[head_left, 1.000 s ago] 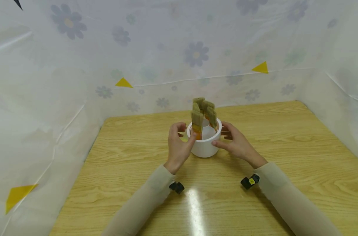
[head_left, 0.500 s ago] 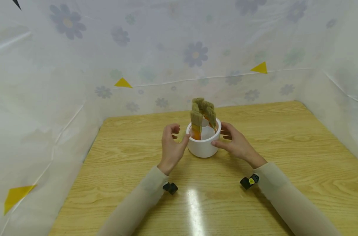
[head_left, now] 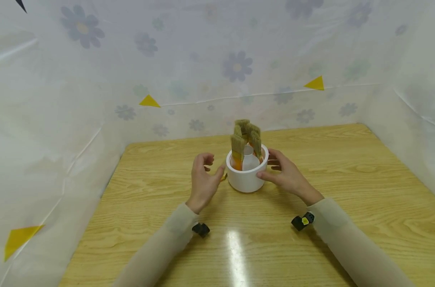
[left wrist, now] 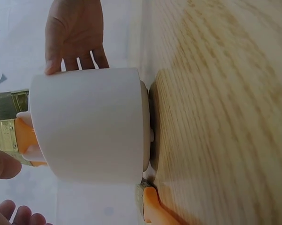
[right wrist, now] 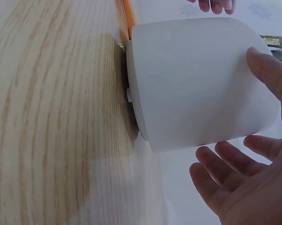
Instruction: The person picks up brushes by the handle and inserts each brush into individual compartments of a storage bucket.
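A white round container (head_left: 246,181) stands upright on the table, with several paintbrushes (head_left: 237,147) bristles-up around a white inner cup. My right hand (head_left: 287,175) holds the container's right side, thumb on the near wall and fingers around the far side; the right wrist view shows the thumb (right wrist: 267,70) on the wall. My left hand (head_left: 204,183) is left of the container, apart from it, fingers loosely bent and holding nothing. A small orange-handled brush (left wrist: 155,208) lies on the table by the container's base, mostly hidden behind my left thumb in the head view.
The wood-grain table (head_left: 160,239) extends around the container. Flower-patterned plastic sheeting (head_left: 188,52) hangs behind and at both sides, with yellow triangular markers (head_left: 150,101) on it. The container sits on a narrower base with a small peg beneath its wall.
My left hand has drawn away to the left from the container and its brushes, uncovering part of the orange-handled brush. My right hand has stayed on the container.
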Action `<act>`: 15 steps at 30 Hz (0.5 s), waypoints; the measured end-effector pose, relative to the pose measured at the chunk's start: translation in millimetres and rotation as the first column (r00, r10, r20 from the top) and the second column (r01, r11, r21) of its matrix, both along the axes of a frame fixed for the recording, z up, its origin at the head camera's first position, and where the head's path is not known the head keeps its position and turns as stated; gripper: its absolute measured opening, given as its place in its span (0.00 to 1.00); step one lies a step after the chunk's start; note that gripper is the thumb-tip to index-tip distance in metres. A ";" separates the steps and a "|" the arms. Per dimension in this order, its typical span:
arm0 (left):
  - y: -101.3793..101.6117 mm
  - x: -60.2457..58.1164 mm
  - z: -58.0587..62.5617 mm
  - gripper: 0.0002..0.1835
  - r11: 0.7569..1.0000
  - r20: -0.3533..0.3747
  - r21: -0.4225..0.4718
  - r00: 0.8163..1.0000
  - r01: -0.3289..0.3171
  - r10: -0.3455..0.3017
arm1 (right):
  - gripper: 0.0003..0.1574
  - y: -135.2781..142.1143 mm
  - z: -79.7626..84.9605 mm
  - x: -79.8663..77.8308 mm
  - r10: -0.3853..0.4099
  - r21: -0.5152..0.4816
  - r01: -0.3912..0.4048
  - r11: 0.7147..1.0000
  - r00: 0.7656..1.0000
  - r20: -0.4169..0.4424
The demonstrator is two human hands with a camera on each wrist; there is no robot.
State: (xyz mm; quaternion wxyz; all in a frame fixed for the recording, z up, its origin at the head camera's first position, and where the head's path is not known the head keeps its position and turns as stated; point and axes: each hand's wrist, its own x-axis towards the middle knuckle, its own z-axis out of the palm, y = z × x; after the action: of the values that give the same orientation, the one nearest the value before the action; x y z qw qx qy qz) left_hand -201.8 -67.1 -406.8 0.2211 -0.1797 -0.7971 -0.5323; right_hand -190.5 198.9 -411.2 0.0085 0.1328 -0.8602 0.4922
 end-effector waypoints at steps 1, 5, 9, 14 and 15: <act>-0.7 -0.2 -0.5 0.19 1.000 0.007 -0.004 1.000 0.002 -0.002 | 0.55 -0.1 -0.1 -0.1 0.000 0.001 0.000 1.000 1.000 -0.002; -3.1 -1.8 -2.7 0.19 1.000 0.012 -0.021 1.000 0.011 -0.011 | 0.54 -0.8 0.1 -0.4 0.001 0.002 -0.001 1.000 1.000 -0.008; -4.9 -3.1 -4.7 0.19 0.999 -0.002 -0.037 1.000 0.018 -0.018 | 0.55 -1.2 0.7 -0.1 -0.001 -0.001 0.001 1.000 1.000 -0.002; -7.3 -5.5 -6.6 0.20 0.997 -0.019 -0.070 1.000 0.015 -0.017 | 0.56 -1.0 1.7 0.4 -0.001 -0.002 0.001 1.000 1.000 0.015; -7.8 -6.1 -6.7 0.20 0.997 -0.019 -0.076 1.000 0.016 -0.017 | 0.56 -1.0 1.9 0.6 -0.001 -0.002 0.001 1.000 1.000 0.016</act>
State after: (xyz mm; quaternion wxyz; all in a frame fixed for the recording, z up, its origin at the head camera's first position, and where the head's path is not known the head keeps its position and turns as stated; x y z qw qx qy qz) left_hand -207.9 -75.0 -413.5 0.2174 -0.1997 -0.8132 -0.5016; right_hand -189.9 198.0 -409.3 0.0020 0.1283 -0.8599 0.4940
